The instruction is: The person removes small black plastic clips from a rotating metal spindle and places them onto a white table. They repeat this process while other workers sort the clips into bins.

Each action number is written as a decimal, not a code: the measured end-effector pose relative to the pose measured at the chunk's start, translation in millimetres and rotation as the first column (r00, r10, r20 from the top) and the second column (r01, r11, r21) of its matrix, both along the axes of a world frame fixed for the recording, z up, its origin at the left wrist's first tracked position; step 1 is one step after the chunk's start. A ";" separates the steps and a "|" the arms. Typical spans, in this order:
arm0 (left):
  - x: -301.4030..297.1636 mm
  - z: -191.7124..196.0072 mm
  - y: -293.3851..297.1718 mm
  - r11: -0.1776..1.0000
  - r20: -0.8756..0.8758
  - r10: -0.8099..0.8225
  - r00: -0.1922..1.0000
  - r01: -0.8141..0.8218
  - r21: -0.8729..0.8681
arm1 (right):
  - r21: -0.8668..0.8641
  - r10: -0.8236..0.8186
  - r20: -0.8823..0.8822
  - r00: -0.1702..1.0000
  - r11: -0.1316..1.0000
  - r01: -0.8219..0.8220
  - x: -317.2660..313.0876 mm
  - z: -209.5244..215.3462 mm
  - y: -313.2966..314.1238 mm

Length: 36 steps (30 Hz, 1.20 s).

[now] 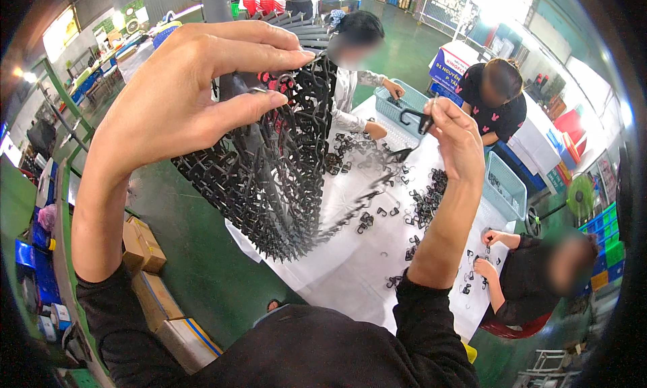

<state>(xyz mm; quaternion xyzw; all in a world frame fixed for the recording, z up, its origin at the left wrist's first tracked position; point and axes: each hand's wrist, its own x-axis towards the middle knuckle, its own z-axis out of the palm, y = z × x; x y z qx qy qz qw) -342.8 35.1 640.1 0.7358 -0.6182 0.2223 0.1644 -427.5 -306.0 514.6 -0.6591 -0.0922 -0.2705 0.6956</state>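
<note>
Two hands: both are being held up above a white-covered bench (337, 267), forearms in black sleeves rising from the lower edge.
Left hand (182, 91): it is pinching the top of a black moulded frame of small clips (269, 179); thumb and forefinger are closing on its upper edge, the other fingers (269, 51) curling over it.
Frame position: it is hanging down from the left fingers, fanning out below and to the right of them, its lower tips dangling over the bench edge and the green floor (195, 253).
Right hand (458, 135): its fingers are gripping a small black cutter (424, 120) at the fingertips, closed round the handles; it is sitting to the right of the frame, apart from the left hand.
Loose clips (421, 203): many are lying scattered on the bench beneath the right hand.
Baskets: one pale blue basket (505, 186) is sitting at the far bench side.
Other people: three are working around the bench, hands among clips.
Cardboard boxes (145, 246): several are standing on the floor at left.
</note>
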 end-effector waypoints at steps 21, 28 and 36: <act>-14.6 8.8 -14.5 0.991 0.089 0.048 0.995 -0.059 0.121 | -0.453 -0.537 0.643 0.546 0.309 0.836 24.7 20.1 166.6; -21.1 3.4 -27.3 0.993 0.080 0.068 0.994 -0.075 0.093 | -0.233 -0.367 0.429 0.825 0.838 0.494 26.1 24.9 154.4; -15.2 6.1 -30.7 0.984 0.178 0.083 0.980 -0.109 0.138 | -0.012 -0.199 0.129 0.971 0.979 0.202 21.2 15.6 106.5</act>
